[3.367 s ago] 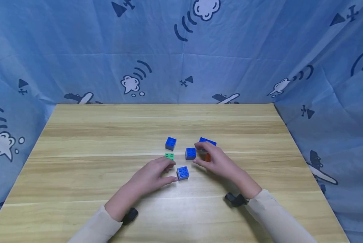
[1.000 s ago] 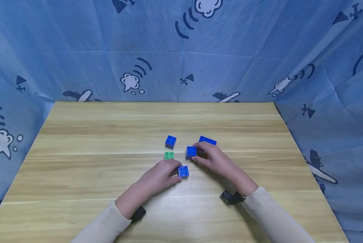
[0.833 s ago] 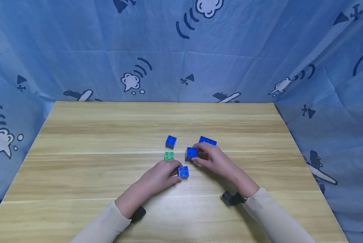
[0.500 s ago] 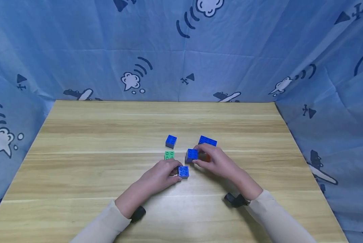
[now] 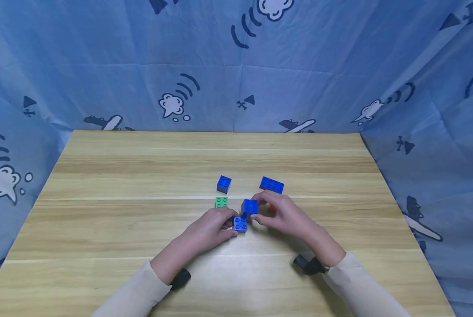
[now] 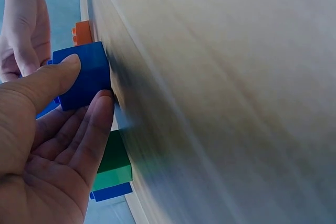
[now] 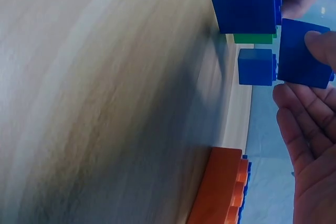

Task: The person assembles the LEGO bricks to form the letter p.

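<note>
My left hand (image 5: 204,230) pinches a blue two-by-two brick (image 5: 240,225) between thumb and fingers, low at the table top, its studs facing up. In the left wrist view the thumb lies across one side of this blue brick (image 6: 89,85). A second blue brick of like size (image 5: 250,207) is held up by my right hand (image 5: 289,215), thumb on one side and fingers on the other. The right wrist view shows this raised brick (image 7: 296,59) off the table, at stud height of the left hand's brick (image 7: 244,3) and close beside it.
Behind the left hand lies a green brick (image 5: 221,201), with another blue brick (image 5: 224,184) farther back. A long blue brick (image 5: 272,184) lies beyond the right hand. An orange brick (image 7: 218,182) is partly hidden by that hand. Blue printed cloth (image 5: 236,88) hangs behind the wooden table (image 5: 141,176).
The left hand has moved right and taken hold of the near blue brick. The right hand has gripped the other blue brick, lifted it and brought it toward the left hand's brick.
</note>
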Demonstrator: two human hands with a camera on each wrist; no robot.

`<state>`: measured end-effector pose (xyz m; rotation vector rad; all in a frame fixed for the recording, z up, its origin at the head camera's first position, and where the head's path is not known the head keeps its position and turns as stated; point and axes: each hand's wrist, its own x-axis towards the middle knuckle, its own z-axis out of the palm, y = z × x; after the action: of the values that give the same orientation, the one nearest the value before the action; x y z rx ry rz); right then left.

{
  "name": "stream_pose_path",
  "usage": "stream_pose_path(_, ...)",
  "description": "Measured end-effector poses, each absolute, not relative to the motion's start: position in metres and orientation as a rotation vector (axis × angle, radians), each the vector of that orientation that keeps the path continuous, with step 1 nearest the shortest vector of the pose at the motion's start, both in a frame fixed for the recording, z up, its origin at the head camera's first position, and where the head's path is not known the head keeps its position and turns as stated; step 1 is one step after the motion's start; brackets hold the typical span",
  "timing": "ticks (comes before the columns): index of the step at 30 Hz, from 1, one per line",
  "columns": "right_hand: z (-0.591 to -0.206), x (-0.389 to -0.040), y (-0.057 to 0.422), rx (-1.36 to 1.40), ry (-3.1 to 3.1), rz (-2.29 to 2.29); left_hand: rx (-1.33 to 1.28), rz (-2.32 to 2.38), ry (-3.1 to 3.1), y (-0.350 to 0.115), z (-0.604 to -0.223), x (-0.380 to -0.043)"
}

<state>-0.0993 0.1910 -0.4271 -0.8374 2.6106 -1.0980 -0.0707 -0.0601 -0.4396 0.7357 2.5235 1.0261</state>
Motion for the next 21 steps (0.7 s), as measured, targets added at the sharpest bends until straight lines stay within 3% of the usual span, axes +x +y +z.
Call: stream_pose_path(21,-0.4247,-0.0884,0.1837,-1.010,2.578,-1.088,0.788,1.041,2.540,-0.0608,-0.4420,-0.0710)
